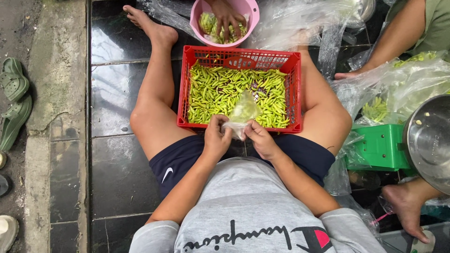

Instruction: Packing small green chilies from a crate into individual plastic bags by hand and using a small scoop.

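Both hands work at the near rim of the red crate (pixel 239 58) of green chillies (pixel 220 91): the left hand (pixel 216 138) and the right hand (pixel 260 138) each pinch the neck of a small clear plastic bag (pixel 243 112) of chillies that stands just above that rim. The step looks like closing the filled bag. Beyond the crate's far wall, another person's hand (pixel 227 18) digs in a pink bowl (pixel 248 9).

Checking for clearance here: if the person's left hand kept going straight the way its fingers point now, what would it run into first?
The left hand points away from the body, pinching the small clear bag. Going straight on, it would probably meet the near wall of the red crate first, then the green chillies inside, though depth is hard to judge.
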